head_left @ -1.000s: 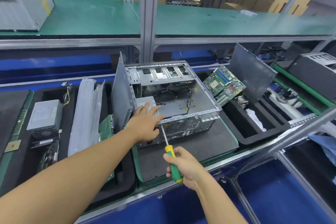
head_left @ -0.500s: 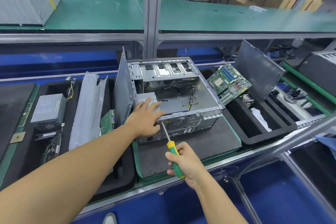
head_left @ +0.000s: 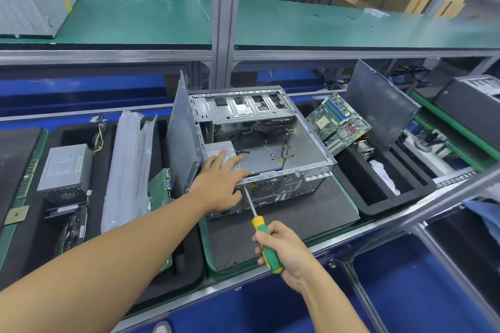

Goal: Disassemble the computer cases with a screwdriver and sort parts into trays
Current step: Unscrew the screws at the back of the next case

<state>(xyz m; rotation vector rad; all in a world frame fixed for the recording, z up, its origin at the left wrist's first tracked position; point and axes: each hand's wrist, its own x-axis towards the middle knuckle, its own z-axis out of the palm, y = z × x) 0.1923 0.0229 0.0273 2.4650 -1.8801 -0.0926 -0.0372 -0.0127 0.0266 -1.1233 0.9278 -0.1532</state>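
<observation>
An open grey computer case [head_left: 270,143] lies on its side on a dark mat [head_left: 297,213], its inside facing up. My left hand [head_left: 219,184] lies flat on the case's near rim, fingers straight over the power supply [head_left: 217,151] still inside. My right hand [head_left: 284,249] grips the green and yellow handle of a screwdriver [head_left: 266,240]; its metal shaft slants up to the case's rear panel, the tip beside my left hand near the fan grille [head_left: 266,188].
A black foam tray [head_left: 378,189] at right holds a green motherboard [head_left: 338,121], a leaning side panel [head_left: 378,105] and white cloth. The left tray [head_left: 186,265] holds a removed power supply [head_left: 65,167], plastic-wrapped parts [head_left: 130,170], circuit boards and another side panel [head_left: 184,132]. A metal post [head_left: 223,21] rises behind the case.
The view has shifted slightly. Both hands stay at the case's rear edge; the screwdriver keeps its tip at the rear panel, with little visible movement.
</observation>
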